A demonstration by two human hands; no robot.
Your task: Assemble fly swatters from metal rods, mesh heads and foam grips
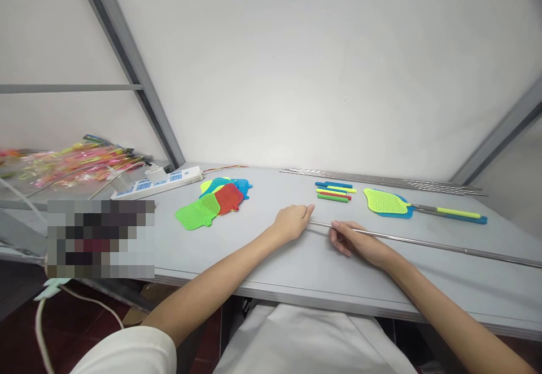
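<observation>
A thin metal telescopic rod (423,242) slants across the table and runs out of view at the right. My left hand (292,220) is closed around its thin end, hiding the tip. Fingers of my right hand (353,240) pinch the same rod a little further along. To the left lie loose fly swatter heads: a green one (198,214), a red one (230,198) and a blue one (244,186), partly overlapping. Beyond my hands are several short plastic handles, among them a green handle (332,197). Assembled fly swatters (386,202), yellow over blue, rest at the right.
Several bare metal rods (381,181) lie along the wall at the back of the grey table (271,275). A white power strip (163,183) with plugs sits at the left. Past it, bagged colourful items (80,162) are heaped beside a metal frame post (139,75).
</observation>
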